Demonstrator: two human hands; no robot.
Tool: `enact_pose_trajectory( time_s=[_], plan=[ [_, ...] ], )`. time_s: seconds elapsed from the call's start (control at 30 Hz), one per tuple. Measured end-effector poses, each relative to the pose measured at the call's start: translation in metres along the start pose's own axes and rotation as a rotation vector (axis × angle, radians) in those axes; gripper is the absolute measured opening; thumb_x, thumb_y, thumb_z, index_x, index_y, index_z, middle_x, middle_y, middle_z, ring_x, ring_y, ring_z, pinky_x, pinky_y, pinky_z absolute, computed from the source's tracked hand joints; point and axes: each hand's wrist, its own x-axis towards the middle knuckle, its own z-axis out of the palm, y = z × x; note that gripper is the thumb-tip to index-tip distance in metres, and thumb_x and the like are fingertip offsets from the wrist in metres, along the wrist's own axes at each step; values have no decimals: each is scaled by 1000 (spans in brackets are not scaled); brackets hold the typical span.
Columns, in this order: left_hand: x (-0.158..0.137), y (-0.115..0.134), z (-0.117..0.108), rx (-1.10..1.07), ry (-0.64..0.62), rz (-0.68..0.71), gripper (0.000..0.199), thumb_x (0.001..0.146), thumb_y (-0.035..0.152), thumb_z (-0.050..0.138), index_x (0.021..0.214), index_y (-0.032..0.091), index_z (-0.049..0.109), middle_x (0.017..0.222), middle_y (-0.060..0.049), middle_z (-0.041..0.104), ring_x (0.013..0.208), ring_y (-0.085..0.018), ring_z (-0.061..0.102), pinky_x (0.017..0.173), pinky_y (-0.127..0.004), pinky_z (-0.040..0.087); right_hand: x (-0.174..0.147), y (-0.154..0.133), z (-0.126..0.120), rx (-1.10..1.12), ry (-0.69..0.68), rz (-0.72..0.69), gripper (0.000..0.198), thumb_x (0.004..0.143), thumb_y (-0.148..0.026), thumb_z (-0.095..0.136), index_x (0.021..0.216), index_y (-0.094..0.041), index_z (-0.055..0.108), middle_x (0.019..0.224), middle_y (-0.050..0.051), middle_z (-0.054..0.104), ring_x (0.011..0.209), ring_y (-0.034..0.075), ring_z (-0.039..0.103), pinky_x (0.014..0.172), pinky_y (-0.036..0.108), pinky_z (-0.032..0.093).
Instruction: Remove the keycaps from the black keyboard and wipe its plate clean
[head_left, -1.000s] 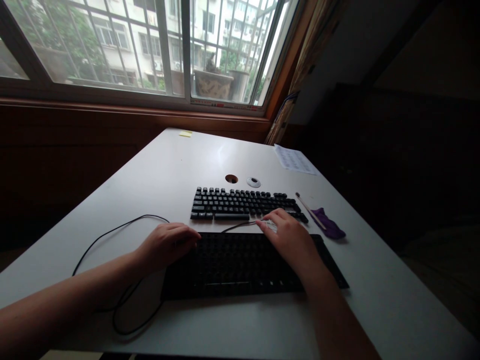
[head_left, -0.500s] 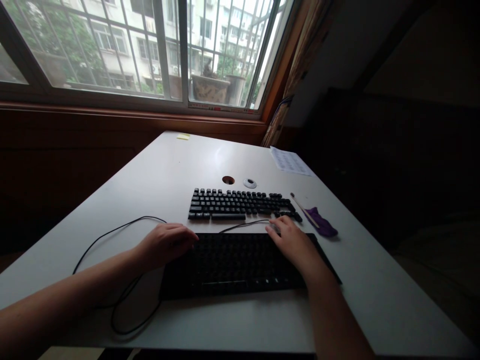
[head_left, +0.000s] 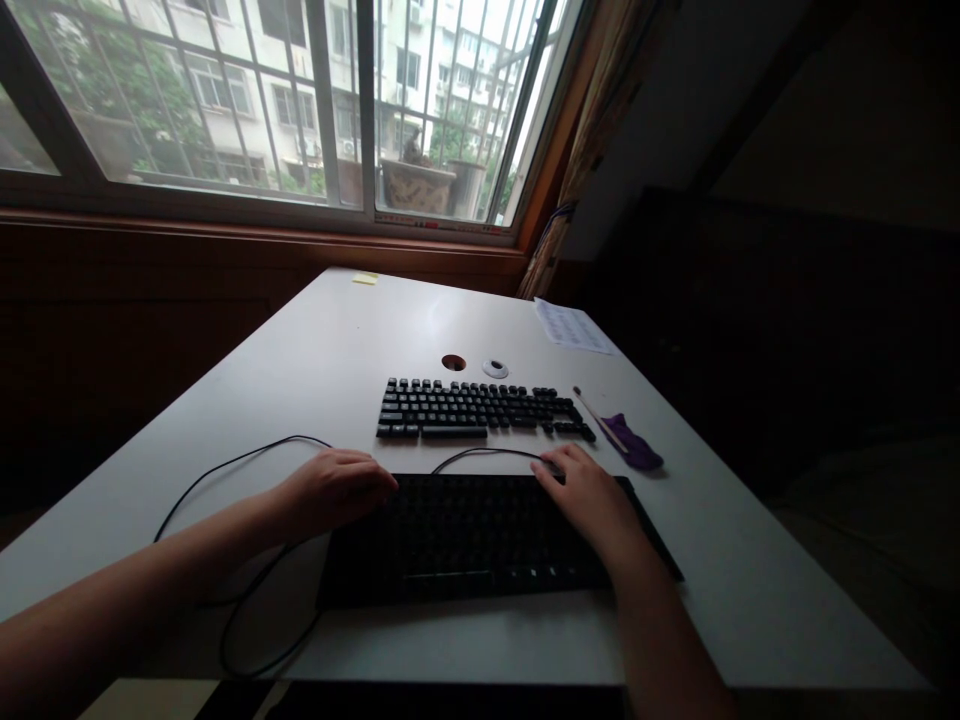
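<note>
A black keyboard base [head_left: 465,535] lies on the white desk [head_left: 247,400] in front of me, its surface too dark to make out fully. My left hand [head_left: 334,490] grips its far left corner, the fingers closed together. At the far right edge, my right hand [head_left: 589,495] holds the base with thumb and fingers bent over it; the fingertips are partly hidden. Just beyond lie loose black keycaps [head_left: 465,408], laid out in keyboard order with some gaps. A thin black cable [head_left: 225,460] loops on the left, and another stretch arcs behind the base.
To the right, a brush [head_left: 600,420] with a pale handle rests against a purple cloth [head_left: 637,445]. Farther back are a cable hole [head_left: 454,363], its round grey cover [head_left: 495,369], a printed sheet [head_left: 572,327] and a yellow sticky note [head_left: 365,279]. A barred window [head_left: 300,110] stands behind.
The keyboard base has slid slightly toward me with both hands on it, widening the gap to the keycaps. The cable behind it arcs more. The view has tilted a little.
</note>
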Motion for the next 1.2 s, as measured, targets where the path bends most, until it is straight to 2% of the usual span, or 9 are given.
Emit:
enact_pose_trajectory(
  time_s=[0.2,0.33,0.53,0.8,0.97,1.2],
  plan=[
    [1,4,-4,-3,-43,37,11,98,15,60,101,16,70,74,-3,68,60,-11,59,59,-20,46,-2,2,-2,-55,15,-16,34,100,-44,51,117,-24,72,122,7,66,96,22,69,76,30,48],
    [0,2,-3,3,-36,54,11,98,15,59,101,16,70,74,-3,67,61,-11,59,59,-20,45,15,7,-4,-117,-26,-21,35,103,-40,46,122,-24,71,124,8,65,97,22,68,75,29,47],
    [0,1,-4,-8,-30,55,13,98,14,57,103,16,69,78,-6,67,68,-14,61,63,-23,47,39,5,0,-146,-56,-67,32,103,-32,47,120,-26,73,117,7,66,97,21,69,78,28,47],
    [2,2,-4,-9,-44,45,15,100,15,55,102,16,69,79,-7,68,70,-15,62,64,-24,47,41,2,5,-165,21,-85,37,102,-31,44,129,-25,68,122,8,65,98,23,70,78,30,51],
    [1,0,-2,-7,-42,39,14,99,14,56,103,16,69,79,-6,68,70,-15,62,65,-23,47,43,-3,8,-154,65,-165,42,100,-24,45,139,-24,61,140,9,56,112,25,65,92,34,53],
    [0,-2,-1,-11,-62,10,15,101,16,55,105,16,70,80,-7,69,73,-16,63,67,-24,48,45,-2,15,-138,55,-225,46,99,-22,45,144,-23,57,146,7,55,120,28,59,103,39,50]
  ],
)
